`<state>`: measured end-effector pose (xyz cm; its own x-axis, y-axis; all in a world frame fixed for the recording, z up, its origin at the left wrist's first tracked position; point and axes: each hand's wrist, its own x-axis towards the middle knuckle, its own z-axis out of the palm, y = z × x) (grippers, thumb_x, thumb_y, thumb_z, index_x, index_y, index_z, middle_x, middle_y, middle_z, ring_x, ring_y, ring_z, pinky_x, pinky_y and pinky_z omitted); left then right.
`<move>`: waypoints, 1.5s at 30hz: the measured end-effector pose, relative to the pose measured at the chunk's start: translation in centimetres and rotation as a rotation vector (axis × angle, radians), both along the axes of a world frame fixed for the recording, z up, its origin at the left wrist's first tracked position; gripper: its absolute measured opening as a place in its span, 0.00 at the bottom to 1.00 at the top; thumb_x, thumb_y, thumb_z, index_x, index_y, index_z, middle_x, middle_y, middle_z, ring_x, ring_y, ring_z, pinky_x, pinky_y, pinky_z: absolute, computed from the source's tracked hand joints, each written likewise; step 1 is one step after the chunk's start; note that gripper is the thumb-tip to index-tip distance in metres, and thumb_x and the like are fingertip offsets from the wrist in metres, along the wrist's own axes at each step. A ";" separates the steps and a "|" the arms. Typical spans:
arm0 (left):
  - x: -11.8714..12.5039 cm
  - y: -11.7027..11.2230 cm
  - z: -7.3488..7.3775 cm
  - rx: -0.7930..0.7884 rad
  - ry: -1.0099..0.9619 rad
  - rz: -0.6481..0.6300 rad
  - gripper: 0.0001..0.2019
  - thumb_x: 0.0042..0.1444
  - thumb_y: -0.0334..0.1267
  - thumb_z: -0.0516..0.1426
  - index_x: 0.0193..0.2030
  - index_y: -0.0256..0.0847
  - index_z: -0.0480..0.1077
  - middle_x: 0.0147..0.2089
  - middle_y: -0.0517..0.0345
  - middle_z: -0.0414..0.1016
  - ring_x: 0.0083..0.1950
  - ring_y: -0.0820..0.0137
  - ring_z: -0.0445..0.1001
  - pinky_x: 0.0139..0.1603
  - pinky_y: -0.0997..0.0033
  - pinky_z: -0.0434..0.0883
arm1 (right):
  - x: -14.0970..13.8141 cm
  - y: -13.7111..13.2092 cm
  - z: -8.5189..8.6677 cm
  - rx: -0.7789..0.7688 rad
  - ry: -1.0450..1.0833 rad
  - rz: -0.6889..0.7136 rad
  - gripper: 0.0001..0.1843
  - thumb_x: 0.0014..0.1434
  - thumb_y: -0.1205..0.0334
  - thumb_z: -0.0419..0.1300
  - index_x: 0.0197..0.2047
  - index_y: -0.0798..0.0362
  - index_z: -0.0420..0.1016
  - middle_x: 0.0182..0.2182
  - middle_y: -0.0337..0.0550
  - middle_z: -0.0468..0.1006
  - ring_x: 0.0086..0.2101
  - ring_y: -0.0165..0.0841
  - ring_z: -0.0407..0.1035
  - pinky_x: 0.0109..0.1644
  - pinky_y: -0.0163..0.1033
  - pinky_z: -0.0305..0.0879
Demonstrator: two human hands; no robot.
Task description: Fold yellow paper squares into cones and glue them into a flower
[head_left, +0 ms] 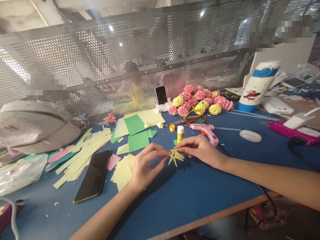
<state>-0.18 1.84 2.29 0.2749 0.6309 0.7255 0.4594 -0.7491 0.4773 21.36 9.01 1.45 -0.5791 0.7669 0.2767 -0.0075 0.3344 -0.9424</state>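
Star (176,156) looks light, easily creased; best held by its edges. My left hand (147,163) and right hand (201,149) pinch it.

Grey backpack (37,125) is sitting far L, w/ clear plastic bag (22,173) lying just in front. Dark phone (93,175) is lying flat, screen up. 2nd phone (161,95) is standing in white holder (164,106) nr perforated metal panel (100,66). On R, white/blue bottle (258,86) w/ printed red fig. is standing; white oval item (250,135) is lying nr magenta pwr strip (293,132), white plug (298,120) sitting in it.
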 end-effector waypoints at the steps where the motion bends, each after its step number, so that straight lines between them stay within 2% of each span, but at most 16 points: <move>1: 0.0 0.0 0.0 -0.002 0.002 -0.002 0.10 0.60 0.25 0.58 0.43 0.42 0.77 0.37 0.55 0.76 0.39 0.71 0.75 0.40 0.72 0.73 | 0.0 0.0 0.0 0.000 0.003 -0.001 0.14 0.56 0.51 0.67 0.38 0.53 0.84 0.29 0.43 0.82 0.24 0.28 0.71 0.25 0.31 0.66; 13: -0.1 0.0 -0.1 -0.022 0.009 -0.013 0.10 0.60 0.25 0.58 0.43 0.42 0.77 0.38 0.55 0.76 0.39 0.71 0.76 0.41 0.71 0.73 | 0.1 0.2 -0.3 -0.015 0.008 -0.010 0.11 0.56 0.54 0.68 0.38 0.52 0.85 0.28 0.42 0.82 0.22 0.26 0.67 0.25 0.31 0.64; 30: 0.0 0.1 0.0 -0.087 -0.014 -0.011 0.08 0.62 0.29 0.58 0.42 0.42 0.78 0.38 0.54 0.76 0.37 0.70 0.75 0.39 0.71 0.73 | 0.1 0.2 -0.4 0.020 -0.018 -0.018 0.14 0.57 0.51 0.67 0.38 0.53 0.85 0.30 0.43 0.82 0.24 0.28 0.69 0.26 0.31 0.65; 45: 0.0 0.2 0.1 -0.122 -0.041 -0.053 0.12 0.60 0.25 0.58 0.43 0.44 0.80 0.37 0.55 0.75 0.38 0.71 0.75 0.40 0.72 0.71 | 0.0 0.1 -0.2 0.010 -0.009 -0.006 0.12 0.56 0.53 0.67 0.38 0.53 0.84 0.29 0.43 0.82 0.23 0.26 0.68 0.25 0.31 0.64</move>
